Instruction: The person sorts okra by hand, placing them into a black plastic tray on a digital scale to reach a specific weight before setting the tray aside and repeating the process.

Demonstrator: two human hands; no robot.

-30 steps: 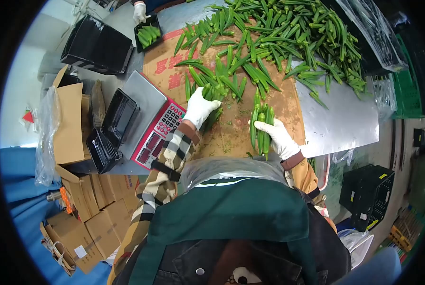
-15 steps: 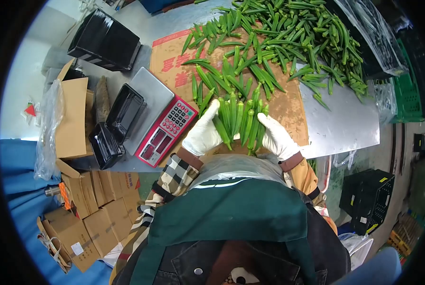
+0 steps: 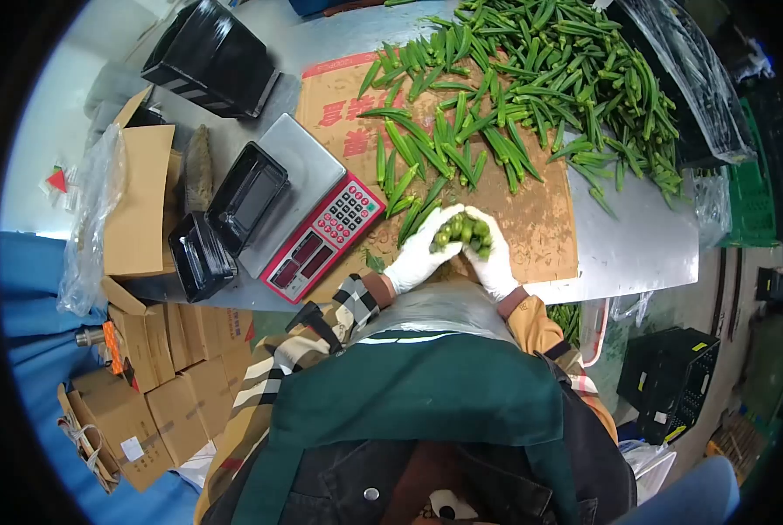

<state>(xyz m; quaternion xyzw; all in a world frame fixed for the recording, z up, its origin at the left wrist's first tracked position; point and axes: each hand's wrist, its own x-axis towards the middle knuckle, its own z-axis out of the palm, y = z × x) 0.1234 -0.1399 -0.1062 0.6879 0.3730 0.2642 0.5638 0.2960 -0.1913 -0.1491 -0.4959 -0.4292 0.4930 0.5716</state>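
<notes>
My left hand [image 3: 426,251] and my right hand [image 3: 494,258], both in white gloves, are wrapped round a bundle of okra [image 3: 461,231] close to my apron. The bundle's stem ends point up toward the camera; its lower part is hidden by the gloves. Beneath the hands lies a flattened cardboard sheet [image 3: 531,214] with red print. Loose okra pods lie just beyond my left hand, and a large okra pile [image 3: 575,70] spreads over the back right of the metal table [image 3: 645,254].
A red and grey scale [image 3: 321,229] stands left of the hands, beside black trays [image 3: 247,192] and an open carton [image 3: 138,201]. A black bin [image 3: 209,61] is at the back left. Black crates [image 3: 671,376] stand on the floor at the right.
My hands have come together, and the okra between them has turned from lying lengthwise to stem ends up. The camera view has shifted slightly.
</notes>
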